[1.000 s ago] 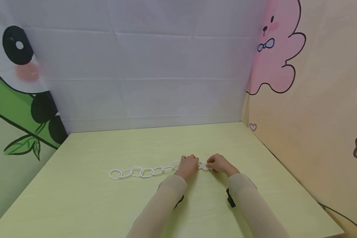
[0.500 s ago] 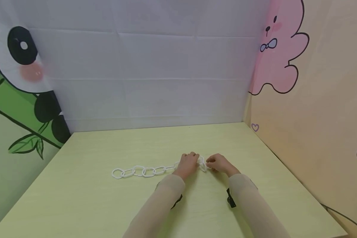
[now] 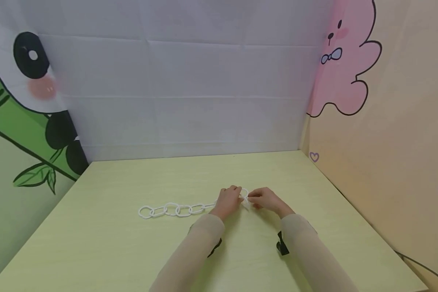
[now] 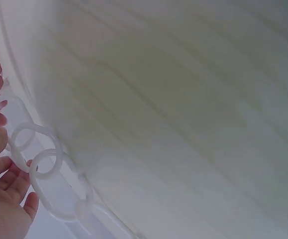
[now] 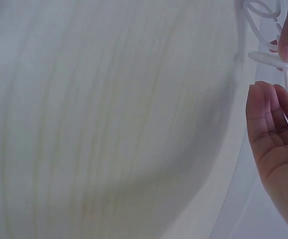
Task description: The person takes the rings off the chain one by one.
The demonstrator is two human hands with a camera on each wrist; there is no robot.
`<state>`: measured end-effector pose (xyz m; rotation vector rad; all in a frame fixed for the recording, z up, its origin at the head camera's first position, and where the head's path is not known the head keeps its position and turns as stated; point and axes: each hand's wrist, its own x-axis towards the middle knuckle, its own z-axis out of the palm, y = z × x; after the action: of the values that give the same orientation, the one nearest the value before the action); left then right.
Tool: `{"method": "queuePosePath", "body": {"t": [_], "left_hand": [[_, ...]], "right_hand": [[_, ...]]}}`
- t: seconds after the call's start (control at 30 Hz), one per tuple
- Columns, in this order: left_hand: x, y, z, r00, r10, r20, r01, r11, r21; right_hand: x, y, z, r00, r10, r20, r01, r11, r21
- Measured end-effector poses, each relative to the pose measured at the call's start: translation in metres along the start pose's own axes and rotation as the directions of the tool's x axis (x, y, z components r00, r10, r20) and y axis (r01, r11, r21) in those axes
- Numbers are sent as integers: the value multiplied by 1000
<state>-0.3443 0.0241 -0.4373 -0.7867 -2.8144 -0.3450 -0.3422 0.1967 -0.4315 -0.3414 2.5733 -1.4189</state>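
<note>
- Two bare hands met over the pale table [image 3: 131,251]: the left hand [image 3: 228,201] showed its back to the head camera, and the right hand [image 3: 267,200] was just beside it.
- The white chain [image 3: 177,210] lay in a row of interlocked links to the left of the left hand, passed beneath it, and ended between the two hands.
- The left hand pinched the chain near that end, its thumb against a link.
- The right hand had its fingers gathered and appeared to pinch a link too; its thumb was not clearly shown, so how firm the hold was could not be told.
- One upper link [image 3: 245,189] showed between the two sets of fingertips.
- The step in hand looked like working the links at this end; whether they were being joined or parted could not be told.
- The next move seemed to call for a steady left hand while the right turned its link, without tugging the row on the left.
</note>
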Motion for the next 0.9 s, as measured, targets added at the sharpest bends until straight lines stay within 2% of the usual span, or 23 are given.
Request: {"method": "queuePosePath", "body": {"t": [0.17,0.43,0.67,0.9], "left_hand": [[-2,-1,-3,1000,-4,-27,3,1000,-9],[-2,-1,-6,999,-27,-38,26,1000,-14],[-4,-3,-6,996,-13,-83,11,1000,-29],[-7,-3,-8,995,-15,-94,6,996,-91]], "right_hand": [[-1,-4,1,1000,-12,22,11,999,49],[-1,-7,5,999,-12,31,9,997,73],[-3,-8,7,999,-15,33,12,996,85],[0,-6,9,1000,-1,9,0,994,113]]}}
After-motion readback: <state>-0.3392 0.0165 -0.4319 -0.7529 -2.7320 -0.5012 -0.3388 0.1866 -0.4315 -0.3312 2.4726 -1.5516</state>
